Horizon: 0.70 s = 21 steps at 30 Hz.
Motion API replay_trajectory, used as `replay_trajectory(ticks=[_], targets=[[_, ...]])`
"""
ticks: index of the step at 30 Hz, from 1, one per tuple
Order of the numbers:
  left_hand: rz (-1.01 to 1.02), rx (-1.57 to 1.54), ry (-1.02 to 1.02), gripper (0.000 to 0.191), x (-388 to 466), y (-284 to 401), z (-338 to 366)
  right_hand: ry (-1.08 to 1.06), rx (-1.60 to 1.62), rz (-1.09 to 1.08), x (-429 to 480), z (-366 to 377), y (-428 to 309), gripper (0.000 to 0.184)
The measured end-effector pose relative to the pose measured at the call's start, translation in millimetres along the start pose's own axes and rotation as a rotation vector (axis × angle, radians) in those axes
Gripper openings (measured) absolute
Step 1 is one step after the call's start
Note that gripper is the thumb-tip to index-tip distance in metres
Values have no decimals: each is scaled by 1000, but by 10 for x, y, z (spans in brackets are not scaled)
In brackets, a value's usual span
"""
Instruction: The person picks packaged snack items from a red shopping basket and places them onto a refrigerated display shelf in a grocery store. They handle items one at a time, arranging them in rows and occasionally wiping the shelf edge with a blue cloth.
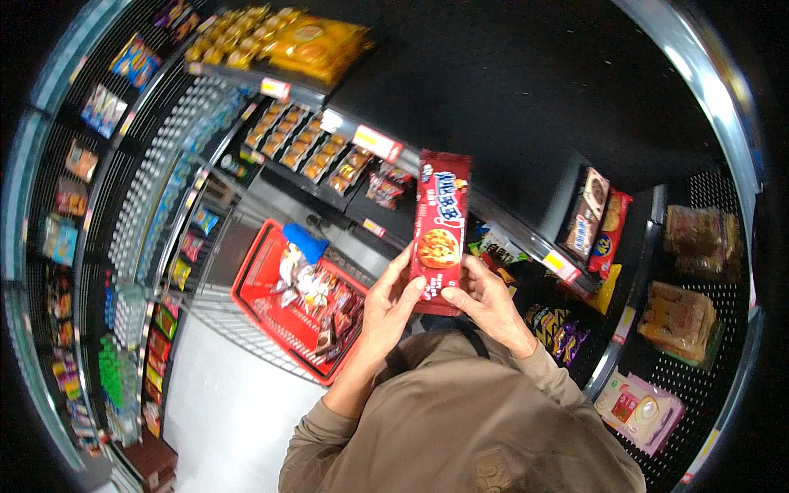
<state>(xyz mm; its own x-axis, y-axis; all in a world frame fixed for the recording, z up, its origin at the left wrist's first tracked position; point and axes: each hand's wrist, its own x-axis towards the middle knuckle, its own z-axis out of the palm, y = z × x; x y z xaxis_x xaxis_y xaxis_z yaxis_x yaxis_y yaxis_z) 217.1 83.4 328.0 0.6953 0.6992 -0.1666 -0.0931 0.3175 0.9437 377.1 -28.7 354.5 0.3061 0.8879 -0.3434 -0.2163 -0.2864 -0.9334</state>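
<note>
Between my two hands is a long red cookie package (442, 215) with a printed chocolate-chip cookie and large lettering on its front. My left hand (391, 296) grips its lower left edge, thumb on the front. On the other edge, my right hand (487, 299) holds the lower right corner, its thumb also on the front. The package is nearly upright in view, in front of a black shelf edge. Below and to the left of it stands a red shopping basket (259, 293) holding many wrapped snacks (336, 302) and a blue item (306, 243).
The basket rests in a wire cart (246, 339) on a pale floor (216, 394). Ahead, black shelves carry packaged cakes (299, 148) and yellow bags (317, 46). To the right are a brown cookie package (587, 212) and pink packs (641, 410). Bottled drinks (154, 185) line the left shelves.
</note>
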Motion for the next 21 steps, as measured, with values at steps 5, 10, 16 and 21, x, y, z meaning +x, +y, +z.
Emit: replay_trajectory(ticks=[5,10,16,21], targets=[[4,29,326,56,-559,-262,-631,-136,-430,-71,98,305,-14,60],[-259,-40,804,51,-1068,-1046,-1427,-98,-610,-121,148,347,68,50],[-459,-52,925,51,-1302,-2599,-2606,-106,-759,-92,84,350,157,44],[-691,-188,890,26,-1194,-3349,-2991,-77,-810,-84,-32,331,175,39]])
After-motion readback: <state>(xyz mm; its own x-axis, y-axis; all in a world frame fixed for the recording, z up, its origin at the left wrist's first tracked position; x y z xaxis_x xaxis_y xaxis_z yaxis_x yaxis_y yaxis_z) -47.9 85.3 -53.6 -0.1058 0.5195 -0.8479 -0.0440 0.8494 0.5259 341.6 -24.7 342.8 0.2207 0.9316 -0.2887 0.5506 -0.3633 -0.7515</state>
